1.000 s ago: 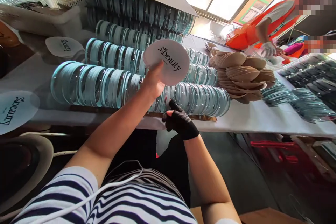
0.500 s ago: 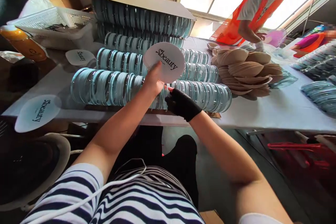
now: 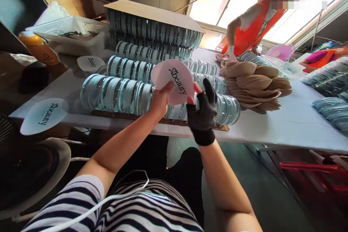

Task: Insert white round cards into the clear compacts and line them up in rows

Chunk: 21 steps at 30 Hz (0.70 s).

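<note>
My left hand is bare and pinches a rounded white card printed "beauty", its thumb on the printed face. My right hand wears a black glove with bare thumb and index tips; these two grip the card's right edge, while the other fingers point up. The card is held above the nearest row of clear, glossy rings or bands. Part of that row is hidden behind the card and both hands.
More rows of clear bands stand behind, some under a cardboard sheet. Brown leaf-shaped pieces are piled at right. Similar white printed pieces lie at left, near a white basket and orange bottle. A co-worker in an orange vest stands behind.
My right hand has risen from below the card to its right edge, with fingers opened upward. The card has tilted and sits a little lower. The co-worker's arm has moved towards the brown pile.
</note>
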### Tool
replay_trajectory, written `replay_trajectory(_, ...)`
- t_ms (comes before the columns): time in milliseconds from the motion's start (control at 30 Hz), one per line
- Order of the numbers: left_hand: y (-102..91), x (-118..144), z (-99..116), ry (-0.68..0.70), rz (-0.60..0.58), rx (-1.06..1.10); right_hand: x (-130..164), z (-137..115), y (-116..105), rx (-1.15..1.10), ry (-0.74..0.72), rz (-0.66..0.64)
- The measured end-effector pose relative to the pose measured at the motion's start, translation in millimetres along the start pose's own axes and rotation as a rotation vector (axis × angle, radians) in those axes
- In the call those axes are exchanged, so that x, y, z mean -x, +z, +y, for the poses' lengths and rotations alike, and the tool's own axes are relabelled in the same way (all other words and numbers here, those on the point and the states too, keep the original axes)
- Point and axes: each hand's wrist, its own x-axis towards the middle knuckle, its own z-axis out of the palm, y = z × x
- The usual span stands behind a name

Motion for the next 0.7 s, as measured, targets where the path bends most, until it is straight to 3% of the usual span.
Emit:
replay_trajectory(67, -3.5, 0, 4, -0.036, 0.002, -0.011, 3, -8, 15, -0.035, 0.027, -0.032)
replay_trajectory(167, -4.2, -1, 16, -0.089, -0.091, 0.006, -2, -8, 24, -0.072, 0.262, 0.068)
replay_trajectory(267, -4.0, -16, 34, -0.063, -0.170, 0.060, 8, -11, 3, 0.092, 0.415, 0.284)
replay_trajectory(333, -7.4, -35, 45, 0.006, -0.162, 0.107, 30, -22, -20, 0.232, 0.395, 0.286)
replay_trajectory(433, -18.8, -67, 51, 0.063, -0.115, 0.140, 67, -45, -42, 0.294, 0.300, -0.046)
replay_trajectory(500, -27.5, -80, 50, 0.050, -0.104, 0.144, 79, -57, -38, 0.293, 0.250, -0.281)
replay_trajectory(700, -38.7, -84, 45, 0.012, -0.124, 0.155, 41, -61, 33, 0.428, 0.274, -0.517)
